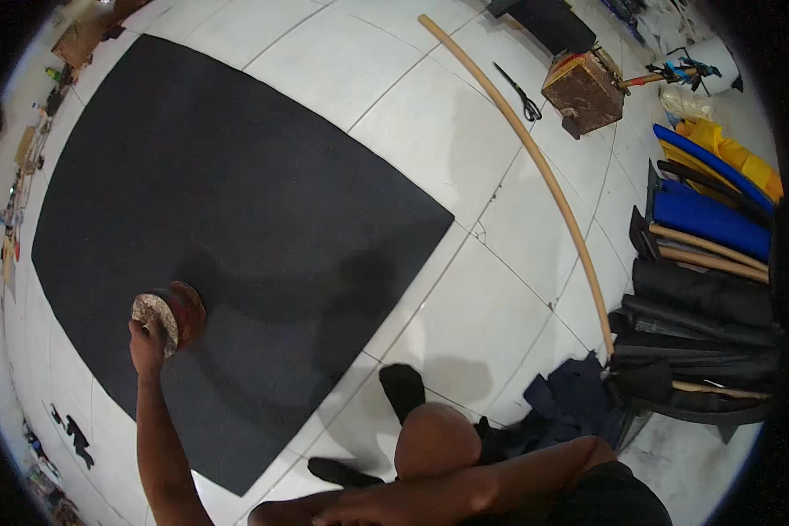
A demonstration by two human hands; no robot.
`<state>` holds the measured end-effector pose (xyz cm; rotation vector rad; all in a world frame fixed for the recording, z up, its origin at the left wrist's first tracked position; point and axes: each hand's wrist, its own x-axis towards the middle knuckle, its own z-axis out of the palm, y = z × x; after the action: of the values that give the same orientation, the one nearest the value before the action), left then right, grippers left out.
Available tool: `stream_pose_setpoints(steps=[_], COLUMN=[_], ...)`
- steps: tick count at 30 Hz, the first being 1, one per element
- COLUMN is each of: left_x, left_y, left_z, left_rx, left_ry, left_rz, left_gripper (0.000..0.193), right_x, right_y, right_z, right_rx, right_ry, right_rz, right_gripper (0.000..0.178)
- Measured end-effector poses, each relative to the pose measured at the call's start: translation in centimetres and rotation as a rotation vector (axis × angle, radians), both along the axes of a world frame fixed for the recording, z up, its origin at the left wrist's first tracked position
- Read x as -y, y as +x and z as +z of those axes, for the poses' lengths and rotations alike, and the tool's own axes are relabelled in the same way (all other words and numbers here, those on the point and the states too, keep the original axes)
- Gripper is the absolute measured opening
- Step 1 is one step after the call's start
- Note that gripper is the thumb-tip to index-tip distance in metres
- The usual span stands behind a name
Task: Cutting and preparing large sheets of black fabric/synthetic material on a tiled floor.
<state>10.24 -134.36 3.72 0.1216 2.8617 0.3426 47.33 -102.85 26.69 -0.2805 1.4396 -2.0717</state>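
My left hand (147,346) grips the near rim of a round, stained tin can (188,314) with a reddish-brown side and a pale, crusted end. The can is tilted over the lower left part of a large black sheet (237,175), which lies flat on the floor. Whether the can touches the sheet I cannot tell. My right forearm lies across my bent legs at the bottom. My right hand (355,508) rests there with nothing visible in it, its fingers loosely extended and partly cut off by the lower edge.
A long wooden stick (543,162) lies across white floor tiles, with black scissors (522,95) beside it. A stained box (587,92) stands at the far right. Rolled black and blue material (706,298) and dark cloth scraps (574,394) lie to the right. Small items line the left wall.
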Motion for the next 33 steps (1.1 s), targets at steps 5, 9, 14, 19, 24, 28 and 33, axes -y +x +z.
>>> stream_pose_setpoints(steps=[5,9,14,19,24,28,33], left_x=[-1.0,-9.0,-13.3,-12.4,-22.0,-30.0,-37.8], left_y=[8.9,23.4,36.9,41.8,40.9,42.9,47.0], left_z=[2.8,6.7,13.3,20.3,31.1,30.6,27.3], left_rx=[-0.164,0.328,0.957,0.731,0.816,0.447,0.743], left_ry=[-0.184,-0.007,0.294,0.173,0.084,0.174,0.077], left_rz=[0.091,-0.222,-0.197,-0.242,-0.131,-0.146,0.21], left_gripper=[0.056,0.048,0.052,0.039,0.034,0.055,0.045], right_x=[1.8,2.2,4.9,-6.8,-30.4,-49.5,-65.9], right_y=[1.2,3.9,9.2,6.3,5.0,5.0,-2.4], right_z=[-0.3,-0.5,-3.5,1.5,3.5,-8.2,-24.2], right_rx=[0.425,0.502,0.49,0.335,0.562,0.643,0.628], right_ry=[-0.023,0.097,0.231,0.45,0.634,0.824,1.239], right_rz=[0.162,0.152,0.009,-0.233,-0.844,-1.009,-0.91], right_gripper=[0.055,0.058,0.05,0.038,0.024,0.019,0.026])
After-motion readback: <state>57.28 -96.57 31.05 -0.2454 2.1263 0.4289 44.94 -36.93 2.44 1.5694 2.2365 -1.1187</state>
